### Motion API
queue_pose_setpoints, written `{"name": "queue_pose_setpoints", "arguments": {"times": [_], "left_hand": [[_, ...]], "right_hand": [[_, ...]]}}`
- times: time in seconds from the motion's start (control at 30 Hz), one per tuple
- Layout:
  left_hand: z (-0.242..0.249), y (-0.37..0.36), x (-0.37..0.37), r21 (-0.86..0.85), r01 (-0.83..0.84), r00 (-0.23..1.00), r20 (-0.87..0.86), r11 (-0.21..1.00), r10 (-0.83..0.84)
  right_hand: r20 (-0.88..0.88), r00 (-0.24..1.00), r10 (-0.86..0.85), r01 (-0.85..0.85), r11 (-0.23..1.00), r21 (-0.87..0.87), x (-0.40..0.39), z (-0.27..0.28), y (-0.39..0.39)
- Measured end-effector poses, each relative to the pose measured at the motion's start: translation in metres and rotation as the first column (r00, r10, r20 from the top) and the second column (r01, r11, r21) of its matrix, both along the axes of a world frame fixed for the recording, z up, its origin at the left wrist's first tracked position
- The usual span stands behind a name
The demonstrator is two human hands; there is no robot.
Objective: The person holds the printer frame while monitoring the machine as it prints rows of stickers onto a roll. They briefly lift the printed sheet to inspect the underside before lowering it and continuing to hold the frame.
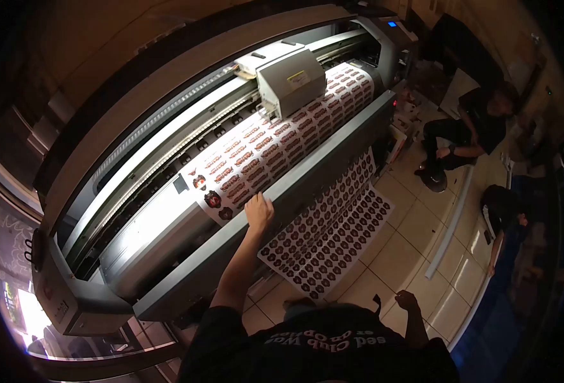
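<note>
My left hand (258, 210) rests on the front bar (320, 153) of a large-format printer, its fingers curled over the top edge. Beside it, a white printed sheet (275, 150) with rows of red and dark designs lies across the platen under the bright light. The print carriage (291, 80) sits over that sheet. Below the bar, more of the printed sheet (327, 249), with rows of round dark designs, hangs down and spreads over the floor. In shadow at my right side, my right hand (407, 300) is held away from the printer, fingers curled, with nothing visible in them.
One person (473, 127) sits low on the right near a cluttered corner; another person (502, 210) is below them by the wall. A long pale strip (449, 223) lies on the tiled floor (394, 258). The printer's end housing (81, 287) stands at lower left.
</note>
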State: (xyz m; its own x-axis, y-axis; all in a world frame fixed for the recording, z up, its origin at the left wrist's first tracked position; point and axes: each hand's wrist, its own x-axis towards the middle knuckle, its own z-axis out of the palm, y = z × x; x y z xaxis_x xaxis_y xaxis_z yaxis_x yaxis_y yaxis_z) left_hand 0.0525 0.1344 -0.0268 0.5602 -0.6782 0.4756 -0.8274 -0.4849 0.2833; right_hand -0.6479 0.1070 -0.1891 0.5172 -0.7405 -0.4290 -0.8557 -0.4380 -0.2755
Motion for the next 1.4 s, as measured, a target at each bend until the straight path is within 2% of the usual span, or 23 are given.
{"name": "queue_pose_setpoints", "arguments": {"times": [0.03,0.1,0.13,0.17,0.2,0.27,0.3,0.33,0.37,0.43,0.5,0.57,0.63,0.7,0.77,0.8,0.87,0.9,1.0,1.1,1.13,1.23,1.4], "left_hand": [[0.003,-0.009,-0.004,0.002,0.004,1.0,-0.012,1.0,-0.004],[0.01,-0.036,-0.012,0.089,-0.098,0.992,-0.074,0.991,0.104],[0.006,-0.046,-0.012,0.067,-0.116,0.99,-0.067,0.991,0.121],[0.008,-0.052,-0.014,0.062,-0.128,0.988,-0.079,0.99,0.133],[0.012,-0.054,-0.018,0.063,-0.165,0.98,-0.102,0.984,0.171],[0.017,-0.057,-0.023,0.034,-0.223,0.969,-0.104,0.974,0.225],[0.018,-0.059,-0.024,0.038,-0.238,0.964,-0.111,0.971,0.241],[0.019,-0.059,-0.026,-0.012,-0.242,0.967,-0.079,0.97,0.24],[0.018,-0.059,-0.029,-0.058,-0.248,0.968,-0.048,0.967,0.245],[0.023,-0.061,-0.03,-0.029,-0.329,0.935,-0.149,0.944,0.321],[0.027,-0.067,-0.031,-0.028,-0.414,0.885,-0.249,0.91,0.394],[0.039,-0.081,-0.032,-0.007,-0.516,0.827,-0.266,0.856,0.496],[0.037,-0.074,-0.039,0.056,-0.57,0.782,-0.269,0.82,0.562],[0.027,-0.079,-0.036,0.036,-0.572,0.802,-0.182,0.819,0.568],[0.022,-0.08,-0.038,-0.018,-0.56,0.823,-0.13,0.828,0.553],[0.024,-0.08,-0.041,0.01,-0.568,0.814,-0.146,0.823,0.563],[0.032,-0.083,-0.041,0.042,-0.592,0.792,-0.159,0.805,0.59],[0.031,-0.083,-0.041,0.044,-0.608,0.78,-0.157,0.793,0.606],[0.028,-0.083,-0.037,0.039,-0.589,0.798,-0.134,0.807,0.588],[0.025,-0.083,-0.034,0.033,-0.578,0.81,-0.103,0.815,0.578],[0.024,-0.083,-0.034,0.022,-0.574,0.814,-0.093,0.819,0.573],[0.022,-0.083,-0.037,0.018,-0.587,0.806,-0.087,0.809,0.586],[0.022,-0.083,-0.033,-0.015,-0.574,0.817,-0.078,0.819,0.572]], "right_hand": [[-0.085,0.977,0.197,-0.203,0.977,-0.07,-0.029,-0.019,-0.006],[0.064,0.982,-0.178,0.168,0.976,0.142,-0.027,0.001,-0.006],[0.231,0.935,-0.27,0.219,0.95,0.224,-0.027,-0.001,-0.009],[0.305,0.947,-0.106,0.041,0.977,0.211,-0.016,0.019,-0.021],[0.212,0.94,-0.268,0.191,0.926,0.325,0.011,0.048,-0.031],[0.181,0.973,-0.143,0.084,0.951,0.297,0.053,0.059,-0.073],[0.193,0.977,0.088,-0.113,0.986,0.124,0.07,0.025,-0.109],[0.168,0.934,0.316,-0.313,0.949,-0.044,0.077,-0.012,-0.141],[0.354,0.889,0.291,-0.294,0.955,-0.046,0.115,0.029,-0.164],[0.377,0.925,0.037,-0.152,0.948,0.281,0.195,0.077,-0.222],[0.427,0.883,0.196,-0.287,0.945,0.158,0.265,0.105,-0.288],[0.481,0.79,0.38,-0.421,0.907,-0.026,0.326,0.134,-0.347],[0.594,0.752,0.288,-0.369,0.929,0.017,0.377,0.18,-0.383],[0.637,0.549,0.542,-0.397,0.839,-0.372,0.416,0.193,-0.426],[0.651,0.506,0.566,-0.418,0.821,-0.389,0.447,0.213,-0.456],[0.645,0.503,0.576,-0.439,0.813,-0.384,0.457,0.216,-0.468],[0.514,0.569,0.642,-0.393,0.761,-0.516,0.482,0.219,-0.485],[0.516,0.556,0.651,-0.408,0.755,-0.514,0.491,0.213,-0.491],[0.439,0.639,0.632,-0.427,0.766,-0.481,0.517,0.194,-0.509],[0.426,0.564,0.707,-0.455,0.697,-0.554,0.534,0.187,-0.515],[0.399,0.483,0.78,-0.447,0.611,-0.653,0.541,0.184,-0.518],[0.284,0.46,0.841,-0.552,0.522,-0.65,0.548,0.185,-0.522],[0.419,0.482,0.77,-0.467,0.63,-0.62,0.547,0.185,-0.519]]}}
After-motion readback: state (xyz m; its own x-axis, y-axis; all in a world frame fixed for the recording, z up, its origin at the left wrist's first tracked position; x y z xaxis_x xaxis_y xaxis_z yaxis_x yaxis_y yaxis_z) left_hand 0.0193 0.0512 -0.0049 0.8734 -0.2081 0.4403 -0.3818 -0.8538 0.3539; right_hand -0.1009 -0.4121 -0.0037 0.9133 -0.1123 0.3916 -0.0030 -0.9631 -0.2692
